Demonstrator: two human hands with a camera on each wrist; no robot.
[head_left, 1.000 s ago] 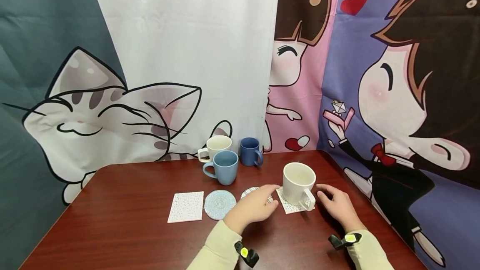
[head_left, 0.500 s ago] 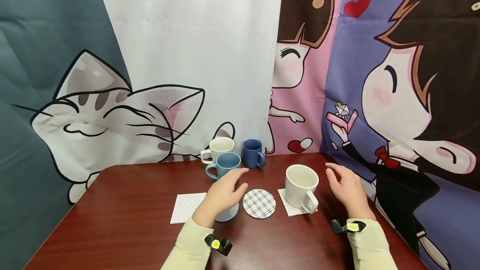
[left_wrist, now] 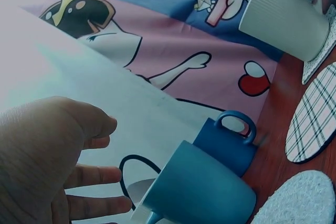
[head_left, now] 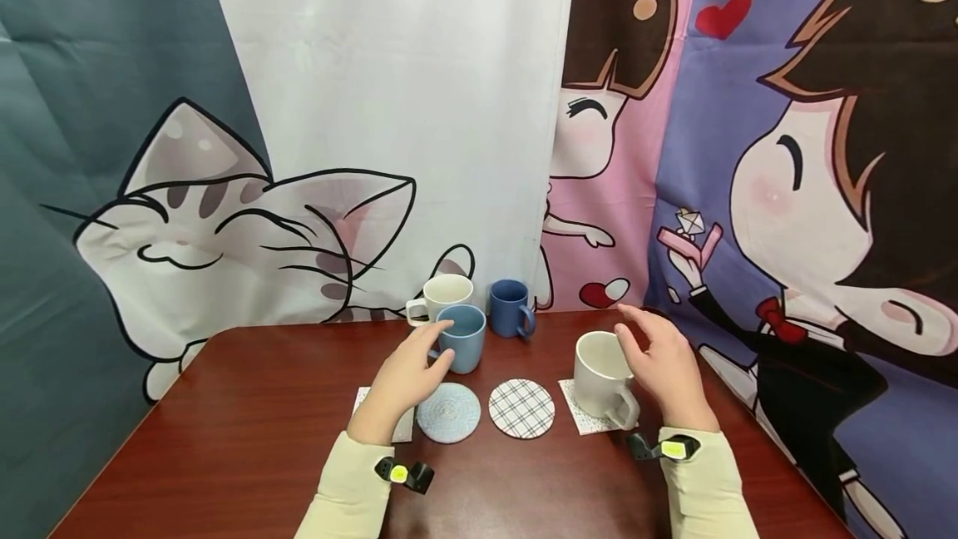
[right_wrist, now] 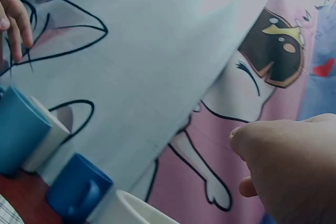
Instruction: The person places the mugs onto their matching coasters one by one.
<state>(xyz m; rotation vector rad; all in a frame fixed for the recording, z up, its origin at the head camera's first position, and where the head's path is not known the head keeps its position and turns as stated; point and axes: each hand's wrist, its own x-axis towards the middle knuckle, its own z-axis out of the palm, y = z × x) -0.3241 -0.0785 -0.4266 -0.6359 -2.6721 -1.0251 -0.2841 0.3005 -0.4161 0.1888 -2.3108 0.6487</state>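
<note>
here, a glossy red-brown table (head_left: pixel 247 406) stands before a hanging cartoon cloth (head_left: pixel 412 65) showing a cat and 2 human figures. the left hand (head_left: pixel 407 368) is wide, thumb well apart from its fingers; the light blue mug (head_left: pixel 466 343) stands just right of its fingertips, the white mug (head_left: pixel 451 290) and dark blue mug (head_left: pixel 507 309) farther beyond. the right hand (head_left: pixel 662 360), also wide, is just right of the ribbed mug (head_left: pixel 596 385), which stands upright on a square coaster (head_left: pixel 578 421). 2 round coasters (head_left: pixel 521 408) lie between both hands.
</note>
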